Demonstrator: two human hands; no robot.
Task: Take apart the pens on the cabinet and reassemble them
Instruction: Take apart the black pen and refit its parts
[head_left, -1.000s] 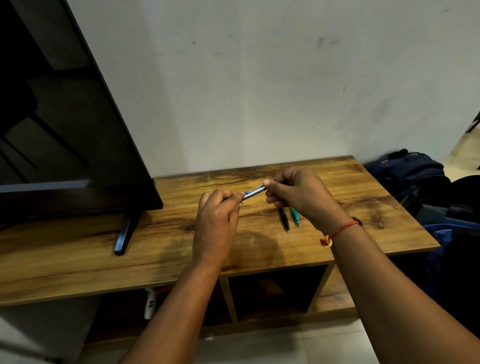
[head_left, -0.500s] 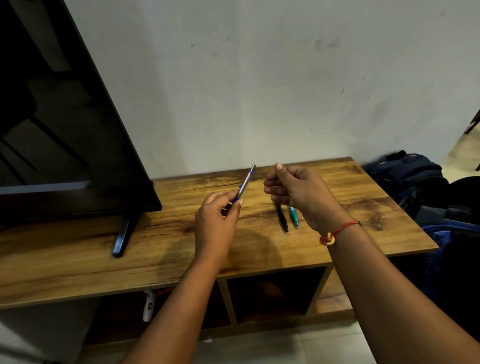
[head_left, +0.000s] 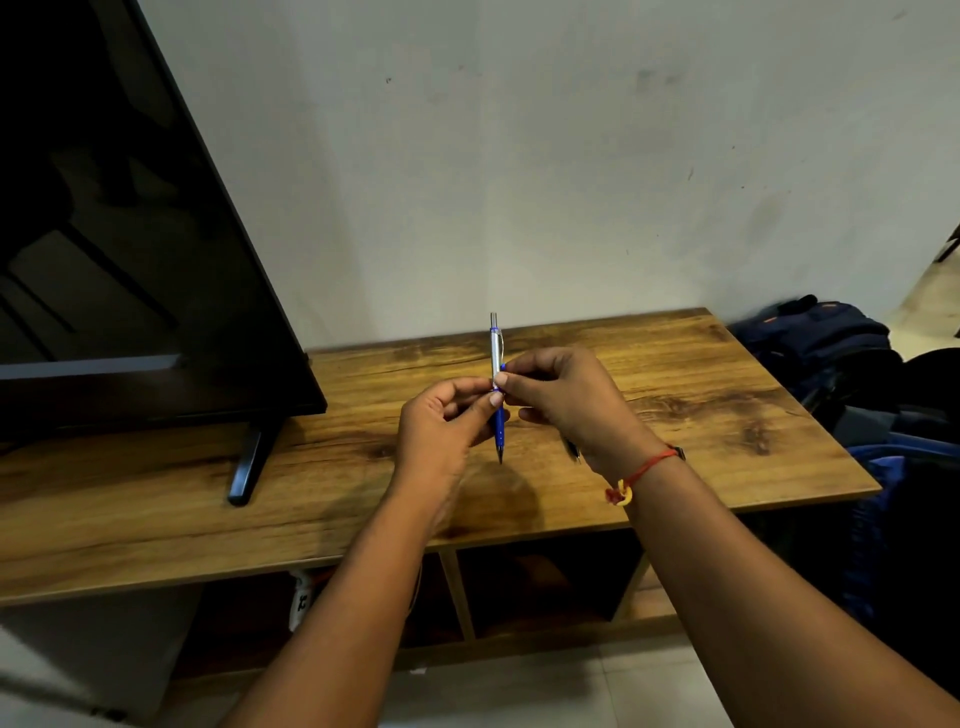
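Note:
A silver and blue pen (head_left: 497, 358) stands nearly upright above the wooden cabinet (head_left: 701, 395), its tip pointing down. My left hand (head_left: 441, 431) pinches it at the blue grip section. My right hand (head_left: 566, 400) pinches the same pen at its middle, thumb and finger meeting those of the left hand. The tip of a black pen (head_left: 573, 450) lying on the cabinet shows just under my right wrist; the rest of it is hidden.
A large black television (head_left: 130, 260) on a stand foot (head_left: 252, 462) fills the cabinet's left side. Dark blue bags (head_left: 821, 343) lie on the floor to the right. Open compartments (head_left: 540, 582) sit below the cabinet top.
The pen has swung from a tilt to nearly upright. My right hand, which had let go of it, has come back and now pinches its middle.

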